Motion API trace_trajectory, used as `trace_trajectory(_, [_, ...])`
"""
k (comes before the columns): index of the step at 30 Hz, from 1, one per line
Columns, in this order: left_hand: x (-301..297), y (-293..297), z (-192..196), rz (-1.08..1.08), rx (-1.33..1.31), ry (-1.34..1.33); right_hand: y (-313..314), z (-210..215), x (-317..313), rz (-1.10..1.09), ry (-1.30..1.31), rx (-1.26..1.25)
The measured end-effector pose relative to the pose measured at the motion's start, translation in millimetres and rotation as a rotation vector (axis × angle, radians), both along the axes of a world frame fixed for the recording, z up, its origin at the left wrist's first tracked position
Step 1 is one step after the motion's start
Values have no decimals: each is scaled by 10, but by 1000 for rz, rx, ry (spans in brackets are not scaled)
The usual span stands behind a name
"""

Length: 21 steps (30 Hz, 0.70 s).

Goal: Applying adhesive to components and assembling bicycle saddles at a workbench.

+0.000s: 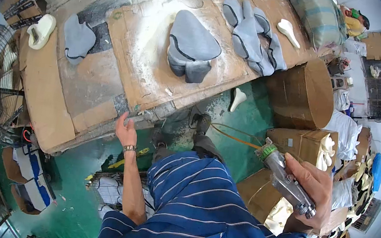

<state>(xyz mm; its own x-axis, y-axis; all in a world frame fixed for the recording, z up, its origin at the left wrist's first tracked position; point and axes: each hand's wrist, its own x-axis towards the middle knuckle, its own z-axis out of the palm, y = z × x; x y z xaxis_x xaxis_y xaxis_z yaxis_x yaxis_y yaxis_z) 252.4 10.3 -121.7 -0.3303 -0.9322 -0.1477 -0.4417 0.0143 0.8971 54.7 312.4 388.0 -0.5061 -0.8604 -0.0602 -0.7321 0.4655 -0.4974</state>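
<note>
Left hand: hung empty, spread;
Right hand: gripped spray gun;
Far grey stack: spraying seemed begun; remainder unclear

Silver-grey along the hand tool, bright green at its collar. Soft grey with black edge lines across the saddle-shaped pieces. Cardboard brown on the worktop, dusted white. Navy with thin white stripes over the shirt; green across the floor. Seemingly grey-green with paler bands on the far sack.
</note>
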Motion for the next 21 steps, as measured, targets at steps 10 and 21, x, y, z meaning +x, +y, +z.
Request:
trace_trajectory(10, [-2456, -327, 1116, -262, -399, 227, 831, -365, -1116, -111, -156, -151])
trace_trajectory(21, [-2962, -612, 1122, -461, -548, -425, 1511, -746, -2267, 32, -441, -283])
